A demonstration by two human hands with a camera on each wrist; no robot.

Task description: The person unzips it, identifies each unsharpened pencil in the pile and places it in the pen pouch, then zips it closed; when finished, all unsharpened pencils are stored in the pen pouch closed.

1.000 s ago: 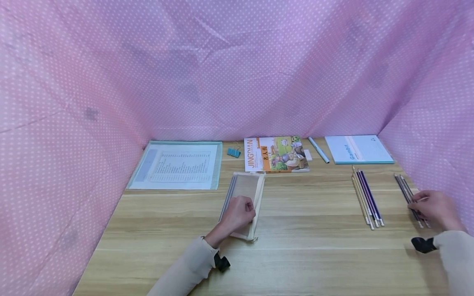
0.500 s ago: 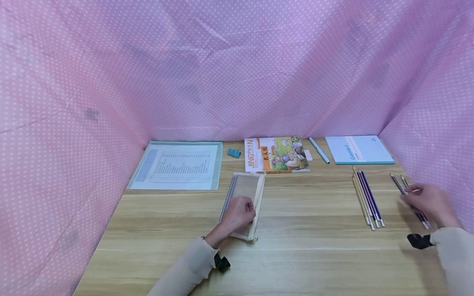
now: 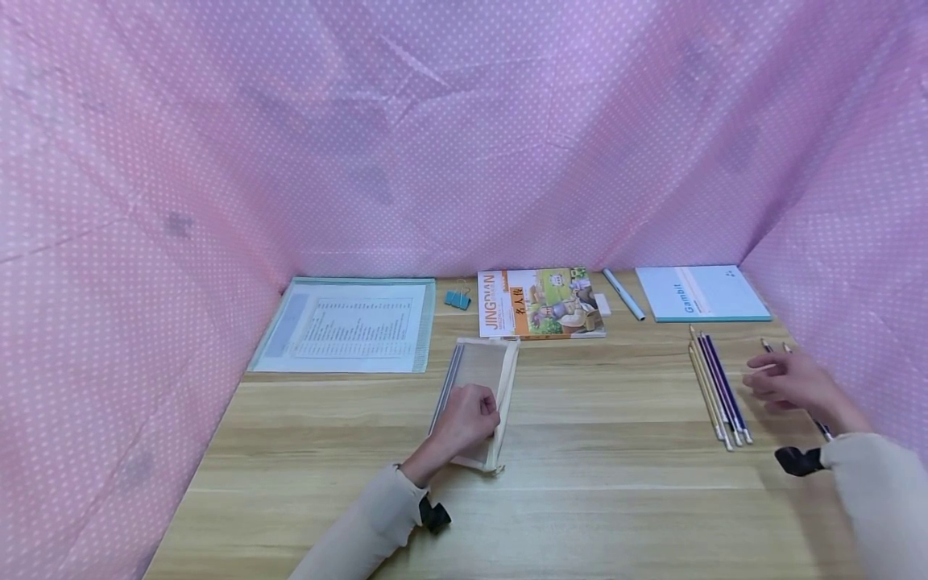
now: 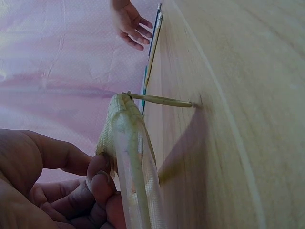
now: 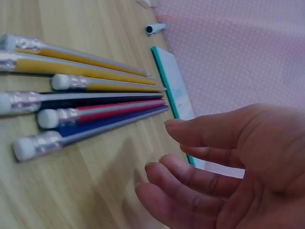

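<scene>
Fingers of the left hand [image 3: 464, 420] are curled in a pinch, and through the left wrist camera I see thumb and fingertips gripping the edge of a mesh pouch [image 3: 482, 364]. It lies on the wooden table [image 3: 594, 459], left of centre, its pale zip side facing right and a cord-like pull [image 4: 162, 100] sticking out from one corner. Over to the right, I see the right hand [image 3: 793, 383] hovering with its thumb apart from loosely bent fingers, holding nothing. Just left of it lie six pencils [image 5: 90, 70], side by side with their eraser ends toward me: three yellow, one near-black, one red, one blue. Two more dark pencils [image 3: 767, 345] lie beneath that hand, mostly hidden from me.

Farther back, from left to right, I make out a clear folder [image 3: 355, 326] with a printed sheet inside, a teal binder clip [image 3: 457, 300], an illustrated book [image 3: 554, 302], a pale blue pen [image 3: 624, 295] and a light-blue "Gambit" notebook [image 3: 703, 294]. Behind everything hangs pink dotted cloth [image 3: 464, 145].
</scene>
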